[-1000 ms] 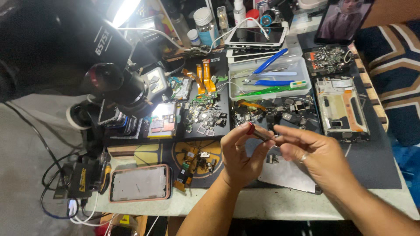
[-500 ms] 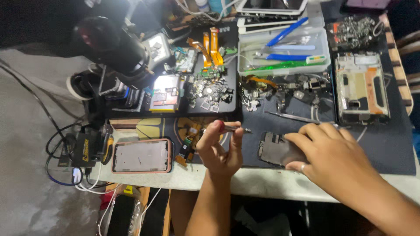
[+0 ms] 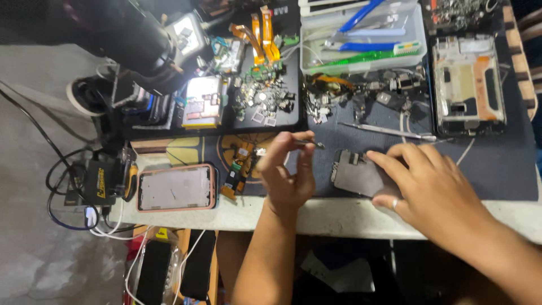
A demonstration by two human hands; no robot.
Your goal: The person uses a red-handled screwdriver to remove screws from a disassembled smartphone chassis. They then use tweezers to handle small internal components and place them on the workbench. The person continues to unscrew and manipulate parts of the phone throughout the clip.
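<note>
My left hand [image 3: 286,169] is raised over the dark work mat [image 3: 497,169], its thumb and fingers pinched on a thin metal tool [image 3: 310,143] whose tip points right. My right hand [image 3: 429,189] lies flat on the mat, its fingertips pressing on a grey phone part [image 3: 353,172] near the table's front edge. The tool's tip hovers just above and left of that part.
A phone in a pink case [image 3: 176,188] lies at the front left. A microscope [image 3: 135,39] stands at back left. A tray of small parts [image 3: 265,96], a clear box of tools [image 3: 361,39], an opened phone frame [image 3: 467,85] and tweezers [image 3: 389,131] lie behind.
Both hands came down from holding something together in the air. My right hand now rests on the grey part on the mat; my left hand keeps the thin tool.
</note>
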